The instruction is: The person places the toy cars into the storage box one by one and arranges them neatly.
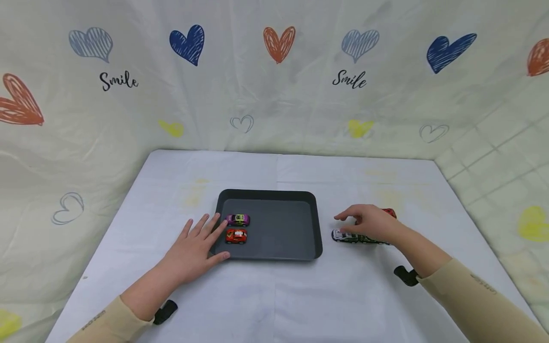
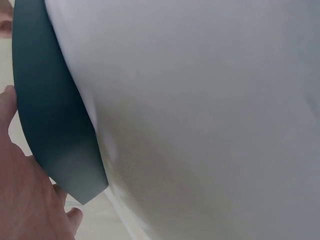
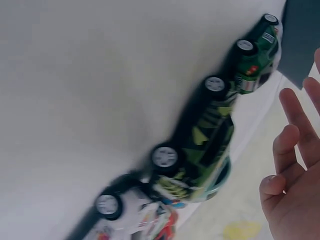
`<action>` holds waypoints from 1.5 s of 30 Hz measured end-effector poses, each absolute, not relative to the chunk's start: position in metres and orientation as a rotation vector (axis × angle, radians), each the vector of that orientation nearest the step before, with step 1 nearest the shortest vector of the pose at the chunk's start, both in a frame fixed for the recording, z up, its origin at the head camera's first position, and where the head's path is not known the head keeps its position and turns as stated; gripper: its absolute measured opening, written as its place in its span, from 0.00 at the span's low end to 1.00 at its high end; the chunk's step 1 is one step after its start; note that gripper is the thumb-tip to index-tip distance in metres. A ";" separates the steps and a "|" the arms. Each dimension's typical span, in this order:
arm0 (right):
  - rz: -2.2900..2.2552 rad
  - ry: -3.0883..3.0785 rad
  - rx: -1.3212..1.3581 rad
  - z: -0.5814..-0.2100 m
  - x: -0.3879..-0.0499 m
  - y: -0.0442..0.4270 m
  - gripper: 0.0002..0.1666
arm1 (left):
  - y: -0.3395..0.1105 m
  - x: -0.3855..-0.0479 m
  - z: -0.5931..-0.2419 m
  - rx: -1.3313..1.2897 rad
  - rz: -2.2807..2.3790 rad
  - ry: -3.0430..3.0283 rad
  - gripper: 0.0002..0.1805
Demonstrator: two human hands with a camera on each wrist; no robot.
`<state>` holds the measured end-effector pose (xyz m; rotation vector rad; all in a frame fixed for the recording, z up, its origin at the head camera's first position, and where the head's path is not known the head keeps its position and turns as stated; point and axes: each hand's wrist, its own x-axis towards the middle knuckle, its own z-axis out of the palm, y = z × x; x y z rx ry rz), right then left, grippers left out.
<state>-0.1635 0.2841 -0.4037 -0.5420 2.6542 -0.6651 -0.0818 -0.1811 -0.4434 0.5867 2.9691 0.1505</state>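
My left hand (image 1: 195, 250) lies spread at the left edge of a dark grey tray (image 1: 283, 228), its fingers touching the rim. Inside the tray, close to that hand, a purple toy car (image 1: 238, 220) sits behind a red-orange toy car (image 1: 236, 236). To the right of the tray, my right hand (image 1: 375, 221) hovers over several toy cars, its fingers loosely bent around nothing. Under it the right wrist view shows a green-and-white car (image 3: 257, 62), a green camouflage car (image 3: 202, 140) and a white car (image 3: 125, 210) in line. A red car (image 1: 390, 212) is mostly hidden behind the hand.
A white cloth covers the table (image 1: 274, 300). Behind it hangs a pale curtain (image 1: 300, 95) printed with hearts and "Smile". A black strap end (image 1: 165, 312) sticks out at the left wrist, and a similar black piece (image 1: 405, 276) at the right.
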 end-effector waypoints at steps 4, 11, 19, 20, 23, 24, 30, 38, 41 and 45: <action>-0.624 2.679 -0.505 -0.409 -0.156 0.293 0.23 | -0.179 -0.081 -0.443 0.590 0.149 2.965 0.48; -0.548 2.732 -0.602 -0.413 -0.151 0.302 0.21 | -0.178 -0.082 -0.441 0.584 0.135 2.962 0.48; -0.425 2.755 -0.653 -0.416 -0.152 0.300 0.20 | -0.179 -0.083 -0.441 0.581 0.113 2.957 0.48; -0.411 2.761 -0.666 -0.417 -0.152 0.300 0.20 | -0.179 -0.083 -0.441 0.578 0.116 2.955 0.48; -0.372 2.775 -0.713 -0.419 -0.152 0.299 0.20 | -0.179 -0.083 -0.440 0.578 0.133 2.952 0.48; -0.366 2.776 -0.724 -0.419 -0.151 0.298 0.20 | -0.179 -0.083 -0.440 0.576 0.130 2.950 0.48; -0.338 2.769 -0.734 -0.420 -0.150 0.295 0.21 | -0.178 -0.083 -0.440 0.580 0.124 2.944 0.48; -0.356 2.767 -0.732 -0.417 -0.152 0.292 0.20 | -0.179 -0.082 -0.440 0.587 0.123 2.950 0.48; -0.372 2.775 -0.707 -0.413 -0.153 0.292 0.21 | -0.180 -0.083 -0.441 0.587 0.128 2.946 0.48; -0.382 2.788 -0.714 -0.408 -0.156 0.289 0.21 | -0.182 -0.083 -0.441 0.580 0.135 2.946 0.48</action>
